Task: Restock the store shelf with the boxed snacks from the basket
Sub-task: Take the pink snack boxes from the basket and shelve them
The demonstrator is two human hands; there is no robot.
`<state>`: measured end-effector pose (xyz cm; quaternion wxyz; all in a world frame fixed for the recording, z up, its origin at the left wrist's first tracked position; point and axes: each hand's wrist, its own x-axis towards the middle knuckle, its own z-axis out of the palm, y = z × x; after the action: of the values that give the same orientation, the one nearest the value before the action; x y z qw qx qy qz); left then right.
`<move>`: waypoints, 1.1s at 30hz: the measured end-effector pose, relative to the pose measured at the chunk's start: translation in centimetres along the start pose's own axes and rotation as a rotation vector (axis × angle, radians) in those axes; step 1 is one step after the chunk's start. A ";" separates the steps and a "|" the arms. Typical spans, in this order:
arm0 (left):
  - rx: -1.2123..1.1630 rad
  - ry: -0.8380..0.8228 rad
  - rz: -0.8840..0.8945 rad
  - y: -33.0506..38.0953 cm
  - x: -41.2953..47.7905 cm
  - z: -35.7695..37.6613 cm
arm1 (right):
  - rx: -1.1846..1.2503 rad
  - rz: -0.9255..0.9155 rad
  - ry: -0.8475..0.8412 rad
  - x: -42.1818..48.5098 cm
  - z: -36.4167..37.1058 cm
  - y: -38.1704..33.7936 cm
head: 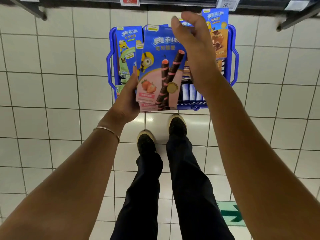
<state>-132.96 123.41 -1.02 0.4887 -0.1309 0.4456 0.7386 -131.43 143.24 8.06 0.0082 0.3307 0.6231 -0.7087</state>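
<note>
1. Down low, the left hand (129, 94) grips a fanned stack of strawberry snack boxes (161, 73) by its lower left corner, with the thumb lying along the edge.
2. The right hand (195, 49) hovers at the stack's upper right, fingers loosely curled. A scrap of blue box shows between them, but I cannot tell whether they hold it.
3. The blue basket (232, 54) sits on the tiled floor (52, 84) beneath the stack, with a green box (127, 47) upright at its left and a brown box (219, 37) at its right.
4. The shelf edge (173, 1) with price tags (129, 0) runs along the top.
</note>
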 end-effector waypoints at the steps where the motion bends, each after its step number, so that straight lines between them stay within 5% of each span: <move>1: 0.001 0.009 0.010 0.1 -0.3 -0.1 | 0.015 0.011 -0.026 -0.2 -0.1 0.3; 9: 0.114 -0.151 0.054 1.3 -2.2 1.1 | -0.043 0.001 -0.235 -3.2 1.8 1.9; 14: 0.097 0.126 -0.025 4.8 -4.3 3.3 | 0.057 0.000 -0.173 -5.0 2.4 -2.1; 23: 0.203 0.045 0.216 20.0 -14.9 16.2 | 0.133 -0.073 -0.265 -12.4 4.3 -20.8; 33: 0.201 0.279 0.620 34.2 -32.3 25.5 | 0.106 -0.288 -0.430 -22.9 10.2 -42.5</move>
<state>-139.67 119.64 51.93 0.1862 -0.0404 0.5969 0.7793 -136.25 134.45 56.37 0.0223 0.0805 0.6099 -0.7881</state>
